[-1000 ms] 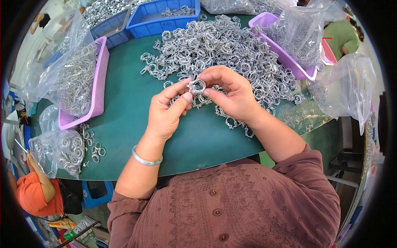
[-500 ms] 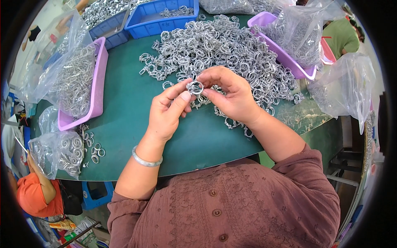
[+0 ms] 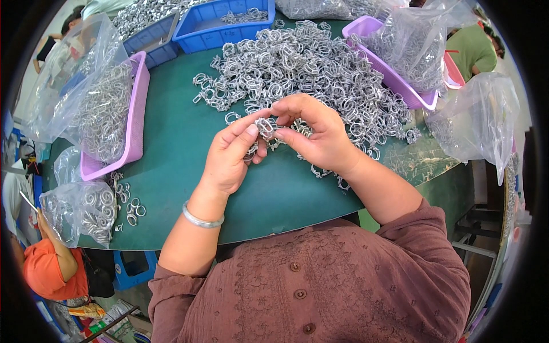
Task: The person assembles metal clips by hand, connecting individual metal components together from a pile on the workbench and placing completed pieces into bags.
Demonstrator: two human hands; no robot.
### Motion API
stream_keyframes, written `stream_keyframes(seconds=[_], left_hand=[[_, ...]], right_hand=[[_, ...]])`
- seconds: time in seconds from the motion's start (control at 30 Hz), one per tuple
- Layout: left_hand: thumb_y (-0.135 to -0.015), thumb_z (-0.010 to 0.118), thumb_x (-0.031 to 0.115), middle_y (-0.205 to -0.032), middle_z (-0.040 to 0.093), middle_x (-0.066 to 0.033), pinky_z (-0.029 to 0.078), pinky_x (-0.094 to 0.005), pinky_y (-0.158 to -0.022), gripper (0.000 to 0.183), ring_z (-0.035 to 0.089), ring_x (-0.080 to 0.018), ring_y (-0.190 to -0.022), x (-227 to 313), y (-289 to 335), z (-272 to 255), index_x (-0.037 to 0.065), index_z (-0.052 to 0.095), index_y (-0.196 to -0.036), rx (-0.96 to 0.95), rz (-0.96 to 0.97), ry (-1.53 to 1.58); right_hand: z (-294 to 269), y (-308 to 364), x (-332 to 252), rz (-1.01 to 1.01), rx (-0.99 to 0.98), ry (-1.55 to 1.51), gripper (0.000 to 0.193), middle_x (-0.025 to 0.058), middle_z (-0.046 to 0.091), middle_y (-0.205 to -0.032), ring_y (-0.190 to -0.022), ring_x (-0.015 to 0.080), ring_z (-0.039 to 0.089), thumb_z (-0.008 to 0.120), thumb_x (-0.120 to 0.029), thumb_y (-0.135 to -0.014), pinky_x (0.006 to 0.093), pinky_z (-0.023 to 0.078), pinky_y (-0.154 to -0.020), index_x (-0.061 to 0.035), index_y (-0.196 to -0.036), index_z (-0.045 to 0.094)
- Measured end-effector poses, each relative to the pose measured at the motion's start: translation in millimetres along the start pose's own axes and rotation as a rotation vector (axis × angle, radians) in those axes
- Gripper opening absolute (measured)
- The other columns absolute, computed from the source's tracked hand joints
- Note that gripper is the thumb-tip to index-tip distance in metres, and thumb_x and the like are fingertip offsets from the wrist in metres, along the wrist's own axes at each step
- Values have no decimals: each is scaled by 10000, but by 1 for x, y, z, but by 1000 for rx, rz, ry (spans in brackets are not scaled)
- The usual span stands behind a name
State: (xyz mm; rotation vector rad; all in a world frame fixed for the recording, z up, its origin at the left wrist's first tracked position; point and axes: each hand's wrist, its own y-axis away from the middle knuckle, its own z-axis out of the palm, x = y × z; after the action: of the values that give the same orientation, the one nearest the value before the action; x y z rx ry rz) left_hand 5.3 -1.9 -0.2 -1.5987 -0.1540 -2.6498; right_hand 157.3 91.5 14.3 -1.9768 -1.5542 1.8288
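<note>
Between my two hands is a small silver metal ring piece (image 3: 265, 127), an openwork oval shape. My left hand (image 3: 230, 153) pinches it between thumb and fingers, and more silver metal shows under those fingers by the palm. From the other side my right hand (image 3: 317, 134) has its thumb and forefinger curled against the piece's right edge. Just beyond my hands lies a big heap of similar silver ring pieces (image 3: 297, 68) on the green table (image 3: 177, 131). Some of the heap is hidden behind my right hand.
A lilac basket (image 3: 136, 126) with a plastic bag of metal pieces stands at left. Another lilac basket (image 3: 394, 82) holds a bag at right. Blue bins (image 3: 197, 40) sit at the back. Loose rings (image 3: 135, 210) lie near left, beside a bag of spiral pieces (image 3: 98, 208). Other people are around.
The ring piece has turned in my fingers, from a round face toward me to a slanted oval, and shifted slightly left and down. My right fingertips have moved a little with it.
</note>
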Motion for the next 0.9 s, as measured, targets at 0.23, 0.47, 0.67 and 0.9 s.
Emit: stream_keyframes(seconds=[0.23,0.47,0.67,0.9], left_hand=[[-881,439,154,-917,594,-82,422,-222,-549,322,546,-121,-689,1,-4,-5,25,496,-1171,-53,-14,241],[-867,424,257,-1056,563,-155,503,-306,-636,348,585,-269,-890,5,-3,-22,22,517,-1107,-41,-53,555],[-858,472,190,-988,584,-101,503,-310,-659,250,585,-255,-901,5,-4,-15,49,536,-1053,69,-2,445],[-849,493,131,-928,569,-67,468,-279,-621,261,573,-199,-843,3,-4,-17,60,516,-1099,92,-6,315]], right_hand=[[-9,-3,7,-32,99,311,229,75,578,-894,-823,258,571,601,-8,-701,351,431,-734,-51,-925,579],[-17,-6,20,-28,30,714,136,38,565,-904,-903,229,507,594,-89,-713,381,326,-823,-86,-849,595],[-14,-11,20,-3,-71,933,200,23,547,-896,-927,229,463,663,-250,-671,404,300,-839,-88,-778,614],[-9,-15,18,16,-118,994,232,30,534,-921,-928,235,457,671,-264,-663,417,297,-836,-96,-812,616]])
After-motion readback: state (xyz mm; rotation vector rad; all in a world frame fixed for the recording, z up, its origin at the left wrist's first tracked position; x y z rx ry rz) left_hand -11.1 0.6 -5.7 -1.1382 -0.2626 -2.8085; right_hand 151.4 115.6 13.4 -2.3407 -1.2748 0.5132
